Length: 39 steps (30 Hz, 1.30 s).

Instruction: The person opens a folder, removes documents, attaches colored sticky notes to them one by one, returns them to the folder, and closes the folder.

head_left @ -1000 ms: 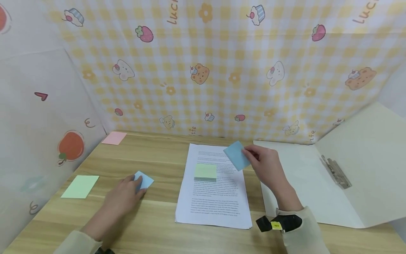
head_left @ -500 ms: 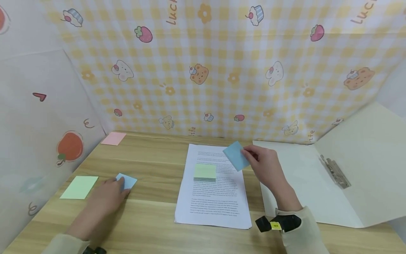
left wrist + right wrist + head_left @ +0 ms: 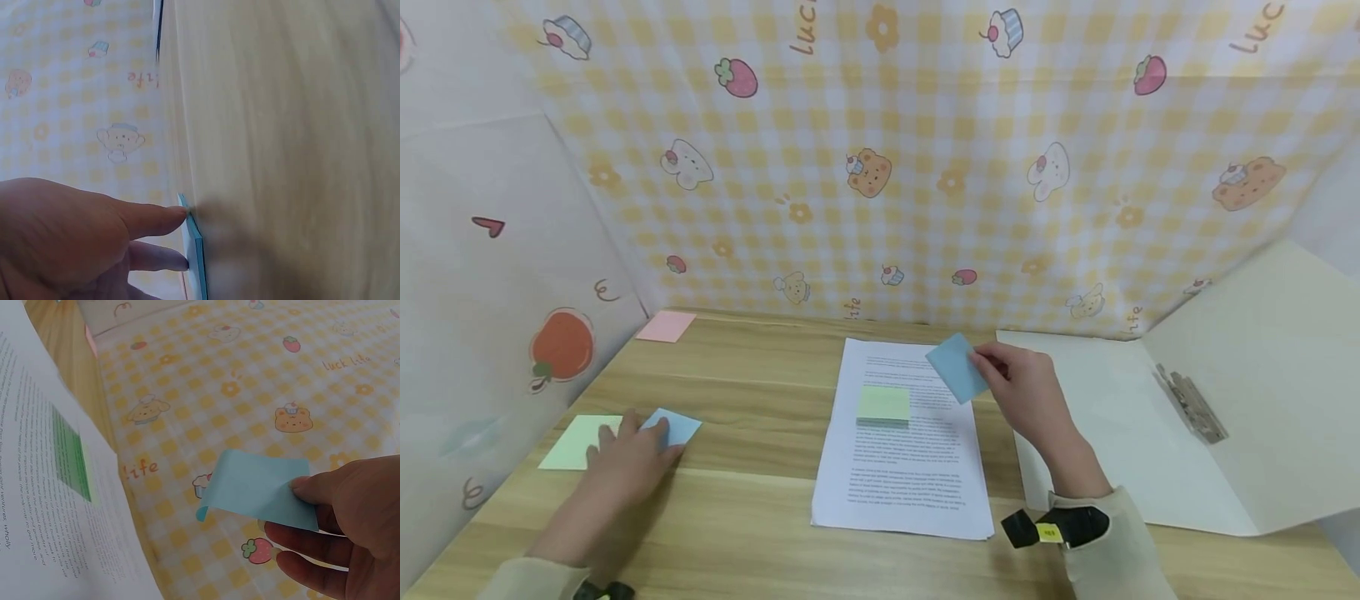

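Observation:
In the head view, my left hand [image 3: 625, 462] lies low over the table at the left, its fingers spread. Its thumb and a fingertip touch a blue sticky note pad [image 3: 195, 250], which lies flat. Other fingers reach over the edge of a larger green sticky note pad [image 3: 568, 446] beside it. My right hand [image 3: 1026, 392] is raised above the top right of a printed paper stack [image 3: 910, 492]. Between thumb and fingers it pinches a single blue sticky note [image 3: 259, 487] whose far edge curls. A smaller green sticky note pad [image 3: 883, 404] rests on the printed sheets.
An open white clipboard folder [image 3: 1097, 433] with a metal clip [image 3: 1191, 404] stands at the right. A pink sticky note pad [image 3: 666, 326] lies at the table's back left. A checked, patterned cloth [image 3: 910, 100] hangs behind the table [image 3: 752, 533].
My left hand has slid the blue pad leftward over the table, up beside the larger green pad, and its fingers have spread. My right hand holds the blue note almost still.

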### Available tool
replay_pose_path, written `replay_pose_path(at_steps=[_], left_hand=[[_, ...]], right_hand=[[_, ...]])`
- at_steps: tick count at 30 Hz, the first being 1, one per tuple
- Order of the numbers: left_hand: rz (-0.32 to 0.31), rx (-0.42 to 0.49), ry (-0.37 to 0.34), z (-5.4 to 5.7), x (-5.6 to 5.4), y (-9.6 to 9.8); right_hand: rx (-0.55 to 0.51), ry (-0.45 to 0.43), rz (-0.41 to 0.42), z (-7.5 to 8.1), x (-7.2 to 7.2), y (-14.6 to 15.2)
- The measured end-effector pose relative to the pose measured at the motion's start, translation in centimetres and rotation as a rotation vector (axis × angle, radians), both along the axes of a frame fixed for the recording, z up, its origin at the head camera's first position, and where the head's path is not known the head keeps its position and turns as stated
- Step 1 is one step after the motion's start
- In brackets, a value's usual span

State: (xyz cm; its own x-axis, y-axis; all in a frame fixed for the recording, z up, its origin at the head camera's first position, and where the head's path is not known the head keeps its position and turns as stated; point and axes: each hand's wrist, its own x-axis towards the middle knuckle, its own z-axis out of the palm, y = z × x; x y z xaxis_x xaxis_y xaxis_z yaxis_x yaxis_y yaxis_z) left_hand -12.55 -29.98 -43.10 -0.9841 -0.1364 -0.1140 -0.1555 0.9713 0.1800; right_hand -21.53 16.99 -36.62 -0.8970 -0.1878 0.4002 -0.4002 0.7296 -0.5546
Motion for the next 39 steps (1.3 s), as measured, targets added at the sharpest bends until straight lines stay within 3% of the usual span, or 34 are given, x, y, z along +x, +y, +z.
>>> replay_pose_path(at_steps=[3,6,16,22,27,39], left_hand=[[0.016,0.039,-0.061,0.1,-0.1,-0.4],[0.014,0.045,-0.075,0.1,-0.2,-0.7],[-0.047,0.026,-0.032,0.1,0.0,-1.4],[-0.015,0.024,-0.015,0.1,-0.1,-1.4],[0.039,0.030,-0.048,0.0,-0.3,-1.3],[0.002,-0.021,-0.025,0.2,0.1,-1.3]], right_hand=[[-0.001,0.001,-0.001,0.1,0.0,0.0],[0.000,0.003,-0.001,0.1,0.0,0.0],[0.000,-0.001,-0.010,0.1,0.0,0.0],[-0.002,0.010,-0.008,-0.1,0.0,0.1],[-0.006,0.006,-0.004,-0.1,0.0,0.1],[-0.004,-0.002,0.000,0.1,0.2,0.1]])
